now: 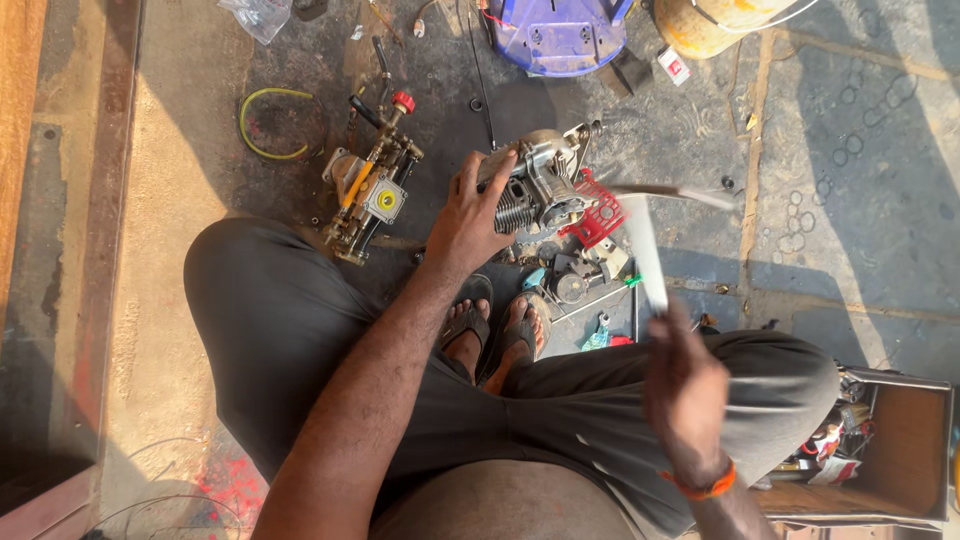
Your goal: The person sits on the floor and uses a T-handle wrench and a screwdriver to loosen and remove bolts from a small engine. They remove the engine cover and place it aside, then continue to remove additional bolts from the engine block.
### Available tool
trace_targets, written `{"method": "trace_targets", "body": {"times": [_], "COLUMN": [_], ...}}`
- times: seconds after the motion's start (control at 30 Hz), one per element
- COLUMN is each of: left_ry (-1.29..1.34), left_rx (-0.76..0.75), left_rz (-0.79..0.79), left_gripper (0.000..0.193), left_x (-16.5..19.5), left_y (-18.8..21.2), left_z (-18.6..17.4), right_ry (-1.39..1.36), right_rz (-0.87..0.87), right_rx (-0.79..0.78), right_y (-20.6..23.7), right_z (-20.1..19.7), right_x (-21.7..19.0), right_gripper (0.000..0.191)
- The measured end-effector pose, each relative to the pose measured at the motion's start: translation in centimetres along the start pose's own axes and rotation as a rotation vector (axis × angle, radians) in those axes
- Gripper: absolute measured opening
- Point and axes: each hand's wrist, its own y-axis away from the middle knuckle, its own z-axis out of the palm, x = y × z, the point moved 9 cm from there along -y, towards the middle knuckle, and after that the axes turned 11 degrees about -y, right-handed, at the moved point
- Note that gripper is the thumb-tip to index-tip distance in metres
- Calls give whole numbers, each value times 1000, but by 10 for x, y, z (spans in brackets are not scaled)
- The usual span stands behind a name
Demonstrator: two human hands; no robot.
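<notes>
Oil-stained stone floor (850, 180); left hand (465, 220) grips small engine (540, 185).

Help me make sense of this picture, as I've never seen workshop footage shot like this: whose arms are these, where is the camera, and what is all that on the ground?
The camera sits on the person's head, looking down at their lap and sandalled feet. The left hand grips a small metal engine on the ground. The right hand, blurred, holds a thin white strip; I cannot tell what it is. Nearby lie a brass pump with a red cap, a yellow-green hose loop, a red plastic part and an open toolbox.
</notes>
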Motion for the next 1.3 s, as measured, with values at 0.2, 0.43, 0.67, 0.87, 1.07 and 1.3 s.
{"method": "trace_targets", "body": {"times": [0.2, 0.43, 0.67, 0.87, 1.07, 1.3], "left_ry": [14, 49, 70, 74, 86, 218], "left_rx": [-51, -10, -34, -32, -76, -77], "left_rz": [-23, -24, -33, -51, -81, -165], "left_gripper": [129, 133, 131, 134, 131, 119], "left_x": [-3, -6, -7, -13, -19, -24], "left_y": [-2, -8, -14, -14, -16, -20], "left_z": [3, 0, -1, 5, 7, 10], "right_ry": [79, -98, 154, 332, 151, -157], "right_rz": [23, -217, -300, -232, -70, 253], "right_rx": [-38, 98, -4, -73, 26, 443], "right_y": [0, 17, 2, 6, -29, -17], "right_z": [1, -41, 4, 11, -53, -189], "right_x": [0, -33, -23, -22, 15, 137], "right_gripper": [40, 37, 38, 37, 36, 25]}}
